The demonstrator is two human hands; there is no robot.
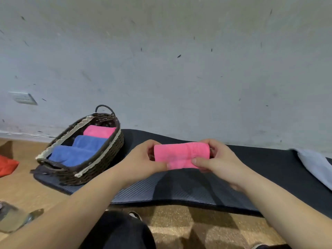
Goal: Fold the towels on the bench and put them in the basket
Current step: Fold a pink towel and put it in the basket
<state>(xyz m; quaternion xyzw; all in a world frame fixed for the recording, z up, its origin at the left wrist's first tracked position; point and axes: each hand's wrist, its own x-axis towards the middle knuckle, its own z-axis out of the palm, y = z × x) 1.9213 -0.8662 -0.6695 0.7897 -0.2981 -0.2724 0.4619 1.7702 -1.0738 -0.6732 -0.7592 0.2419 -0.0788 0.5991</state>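
Observation:
A folded pink towel (181,155) is held up just above the black bench (188,187). My left hand (142,159) grips its left end and my right hand (217,160) grips its right end, thumbs on the near face. At the bench's left end stands a dark wicker basket (100,162). Inside it lie two folded blue towels (71,155) and one folded pink towel (98,131) at the far end.
A white towel (312,164) lies at the bench's right end. A red cloth (7,165) sits on the wooden floor at far left. A grey wall rises right behind the bench. My dark-clothed knee (118,230) is below.

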